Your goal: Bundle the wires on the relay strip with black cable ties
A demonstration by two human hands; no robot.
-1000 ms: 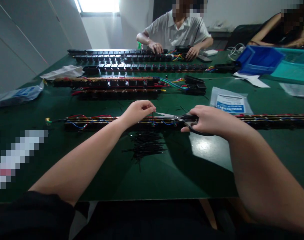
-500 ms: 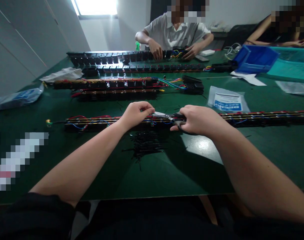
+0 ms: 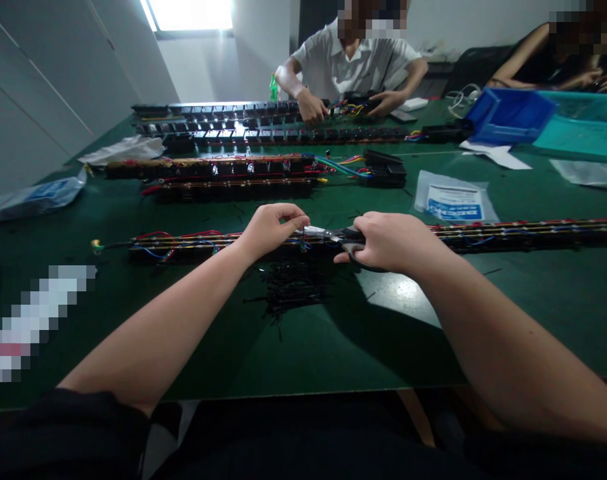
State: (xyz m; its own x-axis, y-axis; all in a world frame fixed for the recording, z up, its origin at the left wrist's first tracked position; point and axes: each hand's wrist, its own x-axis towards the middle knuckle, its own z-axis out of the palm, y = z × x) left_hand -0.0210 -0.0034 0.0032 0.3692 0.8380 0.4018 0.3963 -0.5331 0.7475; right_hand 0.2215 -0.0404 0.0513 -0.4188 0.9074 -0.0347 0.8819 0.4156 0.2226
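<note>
My right hand (image 3: 396, 239) is closed around the black handles of a pair of scissors (image 3: 350, 248). Their bright blades point left, reaching the fingertips of my left hand (image 3: 270, 230). Thumb and forefinger of that left hand pinch a thin dark strand, apparently the tail of a cable tie (image 3: 304, 227). It rises from a long black bar with red, blue and yellowish wires (image 3: 513, 237), which lies crosswise under both hands. Just in front of the bar is a heap of black cable ties (image 3: 296, 287).
Behind are further wired black bars (image 3: 253, 167) and a clear plastic bag with a blue label (image 3: 453, 200). A blue bin (image 3: 510, 117) and a turquoise crate (image 3: 578, 137) stand at back right. Across the table, a person in a white shirt (image 3: 353, 67) handles another bar.
The scissors and my right hand have shifted slightly left, the blades now at the strand by my left fingertips. My left hand stays in place. The person opposite has moved their hands a little.
</note>
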